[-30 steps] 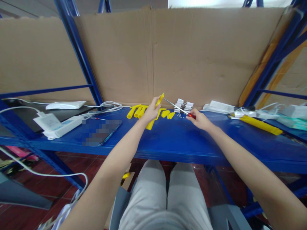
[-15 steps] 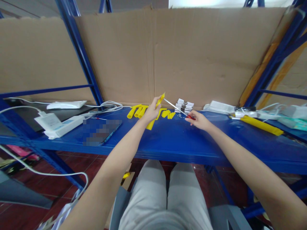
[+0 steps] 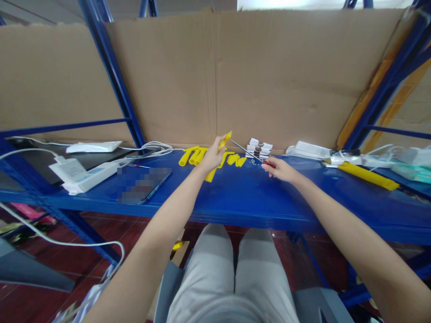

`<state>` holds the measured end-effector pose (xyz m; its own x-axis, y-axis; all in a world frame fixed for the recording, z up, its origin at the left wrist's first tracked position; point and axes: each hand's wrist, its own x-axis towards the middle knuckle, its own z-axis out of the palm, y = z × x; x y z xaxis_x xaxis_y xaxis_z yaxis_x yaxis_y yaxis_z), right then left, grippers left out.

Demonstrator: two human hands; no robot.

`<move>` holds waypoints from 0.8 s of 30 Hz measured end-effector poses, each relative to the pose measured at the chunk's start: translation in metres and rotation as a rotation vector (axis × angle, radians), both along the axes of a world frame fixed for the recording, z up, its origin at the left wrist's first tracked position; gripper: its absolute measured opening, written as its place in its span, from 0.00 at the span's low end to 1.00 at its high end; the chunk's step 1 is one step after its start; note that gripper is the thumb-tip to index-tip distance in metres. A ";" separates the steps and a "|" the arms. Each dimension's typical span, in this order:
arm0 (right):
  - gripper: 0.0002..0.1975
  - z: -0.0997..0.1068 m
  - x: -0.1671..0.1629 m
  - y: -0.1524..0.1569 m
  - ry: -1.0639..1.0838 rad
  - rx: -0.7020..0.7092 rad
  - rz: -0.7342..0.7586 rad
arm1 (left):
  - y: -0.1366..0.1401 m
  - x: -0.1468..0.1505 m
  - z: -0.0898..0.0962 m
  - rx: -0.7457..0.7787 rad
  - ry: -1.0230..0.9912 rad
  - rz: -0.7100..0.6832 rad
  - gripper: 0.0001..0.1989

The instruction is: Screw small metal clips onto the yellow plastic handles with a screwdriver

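My left hand [image 3: 214, 154] is closed around a small yellow plastic-looking piece [image 3: 225, 140], held above the table with its tip poking up past the fingers. My right hand [image 3: 278, 168] grips the red handle of a screwdriver [image 3: 247, 150]. Its long thin metal shaft slants up and left, and the tip is at or very near the yellow piece; contact is too small to make out. Several yellow tubes [image 3: 184, 158] lie behind and beside my left hand, partly hidden by it. Small yellow pieces [image 3: 236, 160] lie between my hands.
Tiny bits [image 3: 253, 162] are scattered before a stack of white pieces with dark middles [image 3: 259, 148]. Left on the blue table [image 3: 256, 197] are a tablet-like slab [image 3: 143, 186] and a white power strip [image 3: 90, 178]. A yellow roll [image 3: 368, 175] lies right; cardboard [image 3: 286, 80] stands behind.
The screwdriver's shaft looks thinner and darker, as if turned in my right hand, which has shifted very slightly right. My left hand stays put with the yellow piece.
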<state>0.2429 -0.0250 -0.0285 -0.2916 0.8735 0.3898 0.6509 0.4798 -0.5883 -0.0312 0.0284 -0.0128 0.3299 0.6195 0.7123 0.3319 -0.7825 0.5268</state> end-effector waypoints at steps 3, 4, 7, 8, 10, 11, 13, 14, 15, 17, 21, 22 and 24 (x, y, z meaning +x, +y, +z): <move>0.20 -0.001 0.001 0.001 0.007 0.026 0.026 | -0.002 0.000 0.000 -0.040 0.000 0.048 0.20; 0.20 -0.002 0.001 0.002 0.002 0.049 0.023 | -0.002 0.001 0.000 -0.055 -0.006 0.062 0.20; 0.19 -0.003 0.003 0.004 -0.030 0.110 -0.030 | -0.002 0.002 -0.001 -0.102 -0.030 0.074 0.19; 0.18 -0.003 0.003 0.004 -0.047 0.115 -0.047 | -0.002 0.001 -0.001 -0.112 -0.038 0.068 0.19; 0.17 -0.002 0.003 0.003 -0.086 0.112 -0.057 | 0.000 0.001 -0.001 -0.115 -0.051 0.038 0.19; 0.16 -0.001 0.002 0.003 -0.105 0.111 -0.051 | 0.001 0.000 -0.001 -0.111 -0.055 0.017 0.20; 0.16 0.001 0.002 0.001 -0.138 0.121 -0.030 | 0.002 -0.002 0.001 -0.101 -0.057 -0.024 0.21; 0.16 0.002 0.001 0.001 -0.151 0.134 -0.025 | 0.003 -0.003 0.001 -0.101 -0.054 -0.036 0.21; 0.16 0.002 0.001 0.000 -0.159 0.148 -0.027 | 0.003 -0.003 0.002 -0.105 -0.050 -0.038 0.21; 0.15 0.002 0.001 0.000 -0.157 0.165 -0.055 | 0.002 -0.004 0.003 -0.110 -0.040 -0.023 0.20; 0.11 -0.002 0.003 0.003 -0.107 0.123 -0.090 | -0.002 -0.002 0.004 -0.044 -0.013 0.000 0.19; 0.11 -0.002 0.003 0.003 -0.098 0.125 -0.092 | -0.002 -0.001 0.004 -0.019 -0.006 -0.001 0.19; 0.11 -0.003 0.004 0.003 -0.096 0.150 -0.104 | -0.003 0.000 0.004 0.017 0.001 0.000 0.18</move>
